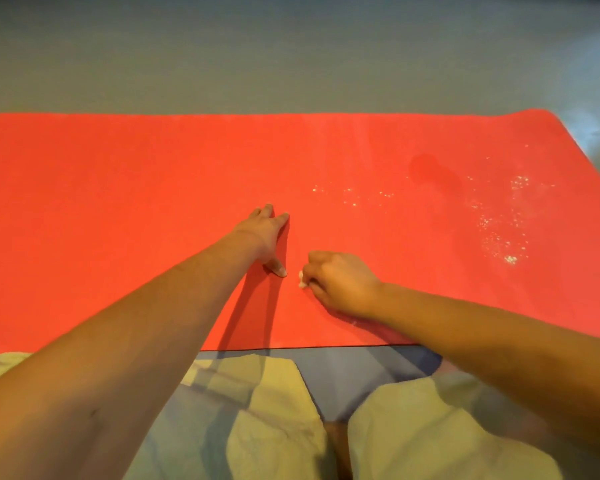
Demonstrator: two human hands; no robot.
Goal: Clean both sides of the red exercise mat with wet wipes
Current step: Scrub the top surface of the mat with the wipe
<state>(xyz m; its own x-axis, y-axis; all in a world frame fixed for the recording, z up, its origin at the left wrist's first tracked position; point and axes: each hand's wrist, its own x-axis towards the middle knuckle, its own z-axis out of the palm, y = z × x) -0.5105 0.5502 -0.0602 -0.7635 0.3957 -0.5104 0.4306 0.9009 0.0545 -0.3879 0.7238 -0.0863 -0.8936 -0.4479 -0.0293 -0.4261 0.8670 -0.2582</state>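
Observation:
The red exercise mat (118,202) lies flat across the grey floor, running from the left edge of view to its right end near the frame edge. My left hand (267,237) presses flat on the mat near its middle, fingers straight and thumb spread. Just to its right, my right hand (340,282) is curled round a small white wet wipe (301,279), of which only a scrap shows beside the fingers, pressed against the mat. Wet glistening droplets (499,233) and a darker damp patch (433,171) mark the mat's right part.
Grey floor (291,57) stretches beyond the mat's far edge. My knees in pale yellow-green shorts (430,427) are on the floor just in front of the mat's near edge (291,348).

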